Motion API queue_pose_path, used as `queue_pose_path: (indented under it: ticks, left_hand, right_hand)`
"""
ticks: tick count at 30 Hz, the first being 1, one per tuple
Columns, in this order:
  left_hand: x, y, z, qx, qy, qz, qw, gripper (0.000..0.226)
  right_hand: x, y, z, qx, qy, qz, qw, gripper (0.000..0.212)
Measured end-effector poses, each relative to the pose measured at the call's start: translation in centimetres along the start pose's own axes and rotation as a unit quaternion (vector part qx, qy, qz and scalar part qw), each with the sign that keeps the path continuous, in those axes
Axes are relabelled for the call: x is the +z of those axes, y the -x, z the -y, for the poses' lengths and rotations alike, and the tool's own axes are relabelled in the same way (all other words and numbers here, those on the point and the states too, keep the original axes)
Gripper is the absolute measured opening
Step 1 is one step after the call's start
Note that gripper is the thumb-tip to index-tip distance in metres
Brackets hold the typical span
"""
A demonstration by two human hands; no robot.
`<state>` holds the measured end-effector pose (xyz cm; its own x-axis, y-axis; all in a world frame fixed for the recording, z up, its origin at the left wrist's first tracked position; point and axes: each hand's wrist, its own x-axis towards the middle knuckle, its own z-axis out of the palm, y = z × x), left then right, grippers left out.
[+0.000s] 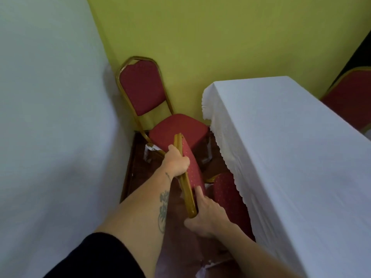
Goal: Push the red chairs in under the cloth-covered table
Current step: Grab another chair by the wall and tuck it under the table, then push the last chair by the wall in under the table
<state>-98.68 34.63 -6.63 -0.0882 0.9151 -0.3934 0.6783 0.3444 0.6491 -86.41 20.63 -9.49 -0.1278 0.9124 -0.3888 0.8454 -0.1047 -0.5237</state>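
A red chair with a gold frame stands right below me, seen from above; its backrest (192,169) runs from centre toward me. My left hand (176,161) is closed on the far end of the backrest's gold rail. My right hand (204,215) grips the near end. This chair's seat (228,195) lies partly under the hanging edge of the white tablecloth (291,147) on the right. A second red chair (144,91) stands farther off against the yellow-green wall, its seat (178,129) out in the open beside the table's corner.
A white wall (50,117) closes the left side, leaving a narrow strip of dark floor (138,173). A third red chair (349,97) shows beyond the table at the far right. Torn white wrapping lies on the floor by the chair legs (149,151).
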Motion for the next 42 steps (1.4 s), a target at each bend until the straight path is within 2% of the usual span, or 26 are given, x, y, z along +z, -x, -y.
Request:
queue_pose_path:
  ticks: [3,8,10,15,20,26,34,39,42]
  left_hand:
    - [-0.3,-0.6,-0.1,0.004,-0.006,0.012,1.000,0.074]
    - [-2.2,-0.7,0.0,-0.018,0.062,0.105,0.992,0.080]
    - [-3.1,-0.8,0.0,-0.010,0.068,0.111,0.991,0.069]
    - [-6.7,-3.1,-0.3,0.032,0.020,0.089,0.995,0.032]
    - [-11.4,-7.7,0.0,0.044,0.010,0.069,0.997,0.045]
    - [-18.6,-16.2,1.4,0.066,0.019,0.057,0.996,0.041]
    - [-29.2,-26.3,3.4,0.052,0.032,0.012,0.998,0.031]
    - [-33.4,-31.2,4.2,0.066,-0.002,-0.045,0.997,0.042]
    - [-35.0,-33.9,4.5,0.062,-0.029,-0.068,0.995,0.056]
  right_hand:
    - [0.1,-0.5,-0.1,0.003,-0.007,0.005,1.000,0.095]
    - [-0.4,-1.1,0.0,-0.009,0.018,0.015,1.000,0.105]
    - [-1.1,-1.7,0.5,-0.013,0.000,0.004,1.000,0.105]
    - [-3.7,-5.0,3.6,-0.045,-0.033,-0.053,0.997,0.090]
    - [-6.4,-10.8,7.2,-0.051,-0.015,-0.085,0.995,0.082]
    - [-9.5,-20.8,11.7,-0.019,0.004,-0.114,0.993,0.079]
    - [-12.3,-32.2,19.1,0.006,-0.003,-0.098,0.995,0.075]
    - [-14.0,-38.7,24.0,-0.017,0.016,-0.080,0.997,0.079]
    - [-15.1,-43.2,27.0,-0.032,0.013,-0.079,0.996,0.077]
